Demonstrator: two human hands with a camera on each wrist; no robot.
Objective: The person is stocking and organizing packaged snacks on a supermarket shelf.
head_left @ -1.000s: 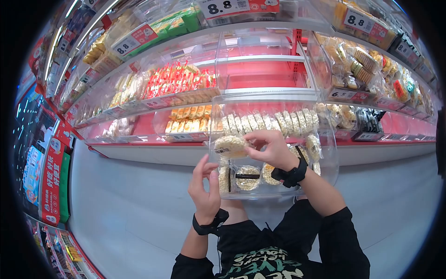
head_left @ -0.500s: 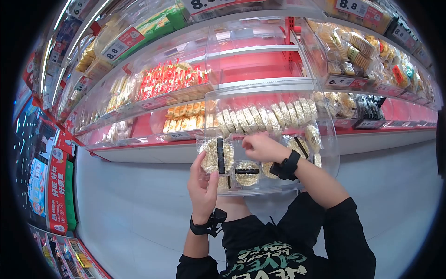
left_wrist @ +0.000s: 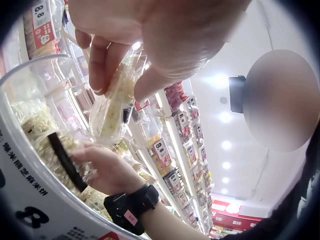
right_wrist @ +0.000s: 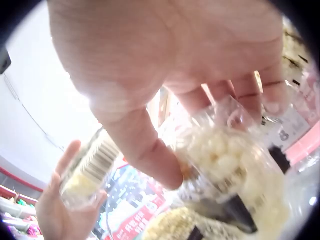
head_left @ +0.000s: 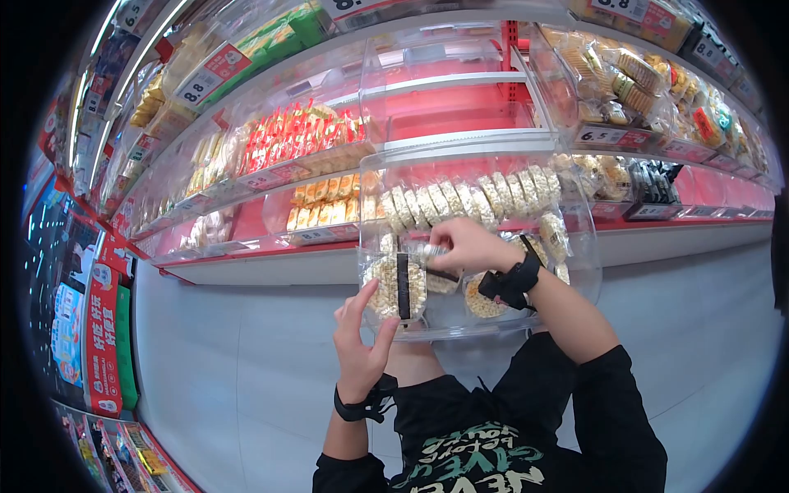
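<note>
My left hand (head_left: 357, 349) holds a round, wrapped puffed rice cake (head_left: 382, 287) with a dark strip across it, thumb on one side and fingers on the other. In the left wrist view that rice cake shows edge-on between them. Just to the right, my right hand (head_left: 472, 246) pinches the clear wrapper of a second puffed rice cake (right_wrist: 225, 165), over the clear plastic bin (head_left: 493, 327). Part of this second rice cake is hidden behind my right hand in the head view. A row of wrapped rice cakes (head_left: 460, 201) stands along the bin's back.
More wrapped rice cakes (head_left: 481, 297) lie in the front and right of the bin. Behind are shelves with red-wrapped snacks (head_left: 300, 135), golden pastries (head_left: 325, 205) and bagged biscuits (head_left: 629, 78). Grey floor (head_left: 279, 353) lies under the bin.
The first rice cake passed from my right hand to my left, which has lowered it slightly. My right hand went back over the bin and now pinches another rice cake.
</note>
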